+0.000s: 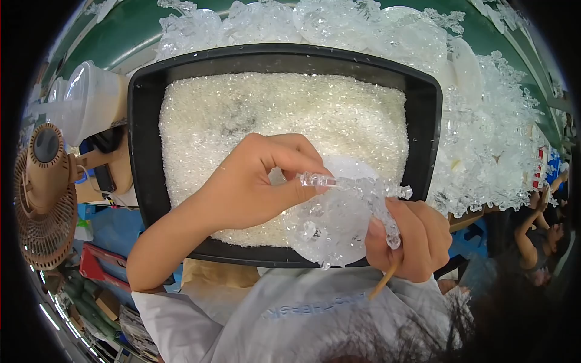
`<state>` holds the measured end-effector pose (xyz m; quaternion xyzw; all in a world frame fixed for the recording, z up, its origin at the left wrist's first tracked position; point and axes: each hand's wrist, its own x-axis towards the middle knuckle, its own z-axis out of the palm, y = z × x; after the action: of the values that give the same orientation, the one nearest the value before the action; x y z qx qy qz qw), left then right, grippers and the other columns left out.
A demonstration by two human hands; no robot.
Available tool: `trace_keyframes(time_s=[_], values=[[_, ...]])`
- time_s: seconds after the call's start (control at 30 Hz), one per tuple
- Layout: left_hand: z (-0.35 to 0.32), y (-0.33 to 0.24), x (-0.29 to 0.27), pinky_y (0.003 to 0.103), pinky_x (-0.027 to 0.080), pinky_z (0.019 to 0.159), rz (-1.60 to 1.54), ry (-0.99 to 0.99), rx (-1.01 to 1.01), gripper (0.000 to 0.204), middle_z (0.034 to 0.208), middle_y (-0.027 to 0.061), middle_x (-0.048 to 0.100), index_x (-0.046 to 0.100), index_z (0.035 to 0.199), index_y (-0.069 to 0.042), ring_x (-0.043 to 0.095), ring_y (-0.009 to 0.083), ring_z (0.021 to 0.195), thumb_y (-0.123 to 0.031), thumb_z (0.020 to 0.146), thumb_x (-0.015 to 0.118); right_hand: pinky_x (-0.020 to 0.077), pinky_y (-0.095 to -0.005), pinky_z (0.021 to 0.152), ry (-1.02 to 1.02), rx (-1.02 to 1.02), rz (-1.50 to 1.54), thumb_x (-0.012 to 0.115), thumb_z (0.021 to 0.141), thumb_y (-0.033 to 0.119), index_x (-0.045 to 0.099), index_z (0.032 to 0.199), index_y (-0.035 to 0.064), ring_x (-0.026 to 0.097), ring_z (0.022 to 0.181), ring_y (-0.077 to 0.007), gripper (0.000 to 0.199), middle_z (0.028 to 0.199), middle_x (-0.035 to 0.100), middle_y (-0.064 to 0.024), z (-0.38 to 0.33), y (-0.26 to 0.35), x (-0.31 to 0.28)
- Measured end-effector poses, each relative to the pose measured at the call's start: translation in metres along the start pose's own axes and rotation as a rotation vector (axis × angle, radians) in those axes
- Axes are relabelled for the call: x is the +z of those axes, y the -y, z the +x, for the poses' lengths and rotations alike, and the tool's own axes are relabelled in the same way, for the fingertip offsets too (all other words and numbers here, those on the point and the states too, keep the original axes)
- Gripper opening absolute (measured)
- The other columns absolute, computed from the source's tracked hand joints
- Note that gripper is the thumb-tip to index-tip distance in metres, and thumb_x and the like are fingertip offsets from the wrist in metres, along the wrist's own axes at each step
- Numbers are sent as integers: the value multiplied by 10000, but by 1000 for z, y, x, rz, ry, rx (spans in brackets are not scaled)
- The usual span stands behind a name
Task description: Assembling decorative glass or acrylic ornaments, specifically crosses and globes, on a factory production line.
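Over a black bin (284,53) filled with small glittering clear bits (242,103), I hold a clear, knobbly, branched plastic piece (363,189) in both hands. My left hand (260,175) pinches its left end between thumb and fingertips. Curled fingers of my right hand (414,239) grip its right side, where one arm bends down. From that same hand a thin tan stick (386,279) sticks out below. Beneath the piece is a round, frosted clear disc (327,212) with faceted clear parts on it; I cannot tell whether it is joined to the piece.
Piles of clear plastic pieces (490,133) crowd the right side and the green surface (136,39) behind the bin. At left stand a translucent tub (91,100) and a brown fan (45,193). Another person's arm (529,233) shows far right.
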<state>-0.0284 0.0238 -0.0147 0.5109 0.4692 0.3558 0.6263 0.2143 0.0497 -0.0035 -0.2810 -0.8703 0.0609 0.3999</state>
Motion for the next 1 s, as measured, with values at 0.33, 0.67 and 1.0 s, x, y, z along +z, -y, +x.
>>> trace_keyframes(time_s=[0.33, 0.67, 1.0], values=[[-1, -17, -13, 313, 456, 788, 168, -74, 162, 223, 982, 83, 608, 728, 1015, -17, 589, 206, 923, -39, 793, 707, 375, -276, 351, -117, -66, 53, 728, 712, 113, 640, 767, -89, 511, 396, -206, 227, 557, 577, -113, -1, -3, 4], [2, 19, -43, 406, 513, 760, 1423, -481, 83, 121, 868, 115, 591, 653, 863, -29, 610, 301, 831, -34, 743, 670, 402, -276, 402, -53, -75, 17, 754, 703, 121, 679, 830, -69, 550, 446, -216, 240, 604, 613, -127, -1, 2, -5], [-7, -18, -10, 375, 504, 640, 1084, -494, 301, 133, 784, 145, 590, 641, 816, -4, 617, 313, 730, -6, 702, 710, 454, -281, 452, 170, 34, 7, 736, 710, 52, 687, 932, -54, 585, 490, -218, 250, 668, 645, -125, 2, 5, -15]])
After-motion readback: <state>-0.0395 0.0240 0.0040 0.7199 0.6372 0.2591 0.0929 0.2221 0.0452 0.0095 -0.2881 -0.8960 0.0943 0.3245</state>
